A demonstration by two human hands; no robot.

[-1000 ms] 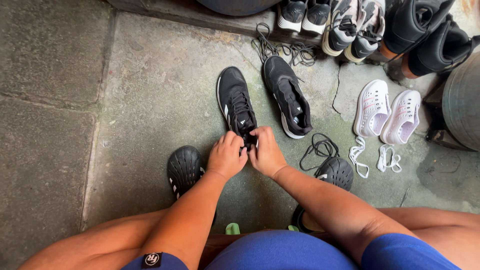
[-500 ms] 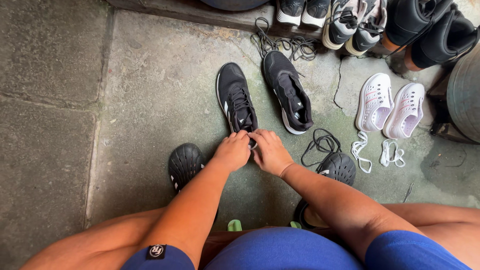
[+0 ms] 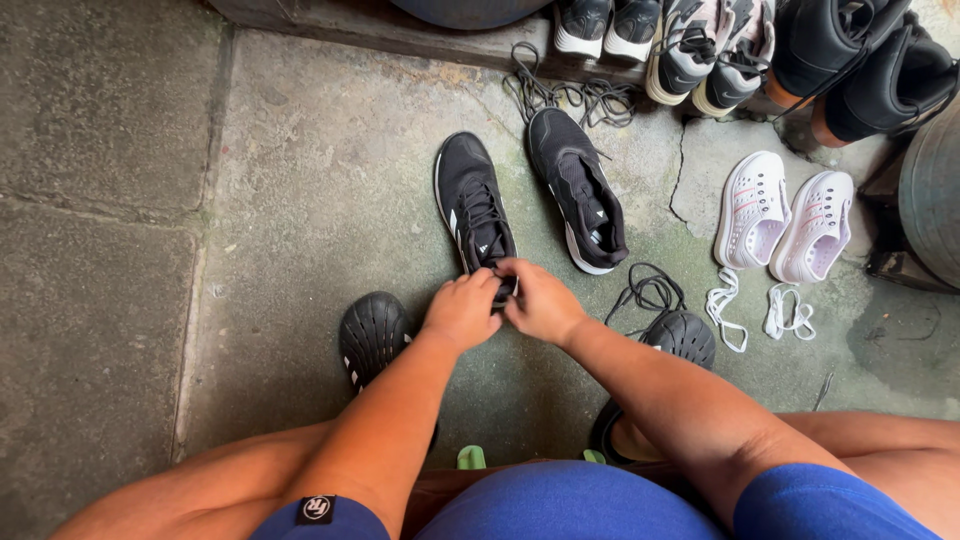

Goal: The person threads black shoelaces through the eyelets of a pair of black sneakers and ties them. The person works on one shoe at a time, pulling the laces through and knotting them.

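A black sneaker [image 3: 470, 205] with white stripes lies on the concrete floor, toe pointing away from me. My left hand [image 3: 462, 310] and my right hand [image 3: 540, 300] meet at its near end, both pinching the black laces at the top of the tongue. Beside it to the right lies its mate, a second black sneaker [image 3: 580, 190], unlaced. My feet wear black perforated clogs, the left clog [image 3: 372, 335] and the right clog [image 3: 685, 335].
A loose black lace [image 3: 648, 292] lies by my right foot, another lace [image 3: 560, 95] at the back. A pair of white shoes [image 3: 785, 215] with white laces [image 3: 745, 310] sits at the right. Several more shoes [image 3: 700, 45] line the back ledge.
The view shifted slightly; my hands stay at the near end of the black sneaker, fingers working the laces and drawn a little closer together.
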